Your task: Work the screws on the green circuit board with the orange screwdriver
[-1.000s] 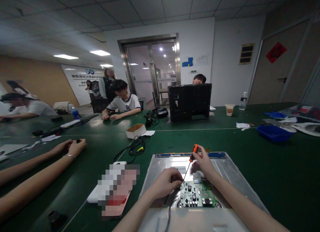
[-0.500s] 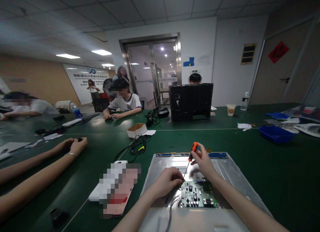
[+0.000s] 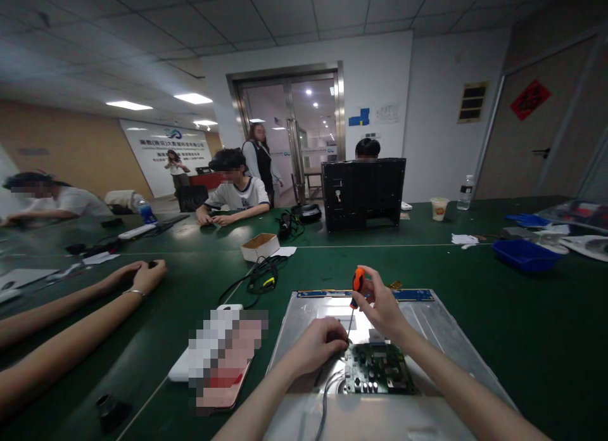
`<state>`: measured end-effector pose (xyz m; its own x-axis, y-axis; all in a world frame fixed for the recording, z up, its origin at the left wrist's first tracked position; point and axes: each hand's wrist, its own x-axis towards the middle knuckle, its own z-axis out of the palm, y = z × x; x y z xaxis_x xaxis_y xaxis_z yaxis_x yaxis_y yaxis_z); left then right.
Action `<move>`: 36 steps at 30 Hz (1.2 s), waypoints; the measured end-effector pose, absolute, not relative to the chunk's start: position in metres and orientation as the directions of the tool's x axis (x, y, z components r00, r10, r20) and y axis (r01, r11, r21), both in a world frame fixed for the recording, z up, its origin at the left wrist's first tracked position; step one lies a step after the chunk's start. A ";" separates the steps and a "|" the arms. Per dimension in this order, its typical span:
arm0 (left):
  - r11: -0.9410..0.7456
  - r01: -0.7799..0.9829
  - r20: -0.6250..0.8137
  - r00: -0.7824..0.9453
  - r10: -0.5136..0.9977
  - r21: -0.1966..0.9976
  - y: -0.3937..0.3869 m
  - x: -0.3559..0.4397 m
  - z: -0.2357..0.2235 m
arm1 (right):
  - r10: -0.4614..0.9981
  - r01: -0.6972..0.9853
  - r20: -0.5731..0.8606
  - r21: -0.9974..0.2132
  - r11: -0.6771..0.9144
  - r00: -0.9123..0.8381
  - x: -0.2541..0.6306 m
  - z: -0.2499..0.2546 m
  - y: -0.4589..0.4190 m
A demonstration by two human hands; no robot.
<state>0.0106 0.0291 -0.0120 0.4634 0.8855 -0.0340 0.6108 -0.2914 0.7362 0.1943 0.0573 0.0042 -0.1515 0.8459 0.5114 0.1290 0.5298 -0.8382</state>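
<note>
My right hand (image 3: 384, 309) grips the orange-and-black handle of a screwdriver (image 3: 358, 280), whose thin shaft points down at the upper left corner of a green circuit board (image 3: 377, 367). Beside the tip, my left hand (image 3: 319, 343) has its fingers pressed together at that same corner; what they hold, if anything, is hidden. The board lies on the silvery metal back of a flat display panel (image 3: 446, 339). A grey cable (image 3: 324, 400) runs down the panel from near the board's left edge. Along the panel's far edge sits a blue circuit strip (image 3: 414, 295).
Left of the panel lie a white object (image 3: 183, 366), a pink phone-like slab (image 3: 237, 384), a black cable coil (image 3: 261, 276) and a small open box (image 3: 260, 246). A co-worker's hands (image 3: 148, 279) rest farther left. At right stands a blue tray (image 3: 525, 255); a black monitor housing (image 3: 363, 197) is ahead.
The screwdriver handle and my right hand have shifted slightly left, making the shaft more upright. My left hand stays put. A standing person in the background has moved right.
</note>
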 end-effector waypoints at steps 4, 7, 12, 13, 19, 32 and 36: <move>-0.320 0.610 -0.014 0.477 0.879 0.725 0.029 0.011 -0.011 | 0.762 0.248 0.578 -0.724 0.644 -0.291 0.192 0.009 0.054; -0.334 0.598 0.000 0.487 0.873 0.729 0.030 0.011 -0.012 | 0.697 0.391 0.596 -0.577 0.717 -0.398 0.190 0.018 0.051; -0.308 0.585 -0.016 0.482 0.876 0.750 0.031 0.011 -0.015 | 0.686 0.482 0.493 -0.489 0.727 -0.535 0.185 0.052 0.051; -0.296 0.591 -0.025 0.473 0.881 0.751 0.031 0.011 -0.015 | 0.677 0.470 0.504 -0.488 0.736 -0.537 0.185 0.059 0.051; -0.306 0.599 -0.023 0.477 0.879 0.740 0.030 0.010 -0.016 | 0.701 0.470 0.486 -0.522 0.712 -0.522 0.188 0.077 0.054; -0.305 0.586 0.001 0.460 0.888 0.751 0.029 0.010 -0.015 | 0.675 0.556 0.457 -0.384 0.737 -0.579 0.194 0.069 0.043; -0.314 0.621 0.000 0.451 0.893 0.718 0.030 0.008 -0.014 | 0.644 0.502 0.457 -0.405 0.765 -0.613 0.197 0.068 0.041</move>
<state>0.0085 0.0297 -0.0138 0.4508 0.8926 0.0002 0.6211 -0.3138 0.7181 0.1973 0.0406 0.0683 -0.6135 0.6443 0.4566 0.5016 0.7645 -0.4048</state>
